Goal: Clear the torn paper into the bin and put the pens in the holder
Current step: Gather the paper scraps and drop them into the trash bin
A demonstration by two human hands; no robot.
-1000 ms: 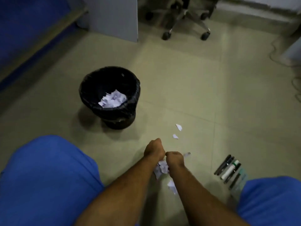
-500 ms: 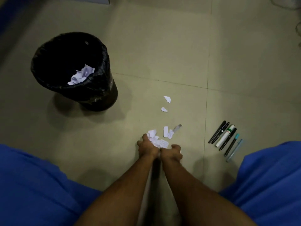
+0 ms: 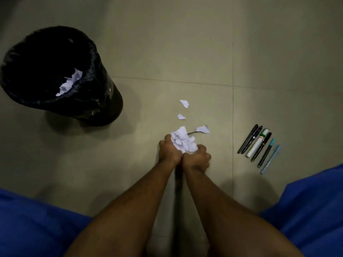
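Cupping a heap of torn white paper scraps (image 3: 182, 140) between them, the left hand (image 3: 169, 152) and right hand (image 3: 197, 158) press together just above the beige tiled floor (image 3: 167, 52), fingers curled closed around the heap. Three loose scraps (image 3: 184, 103) lie just beyond. The black bag-lined bin (image 3: 96, 93) stands to the left, paper inside. Six pens (image 3: 259, 146) lie side by side to the right.

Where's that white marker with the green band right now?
In the head view the white marker lies on the floor at the right, third from the left in the row of pens, just right of the right hand.
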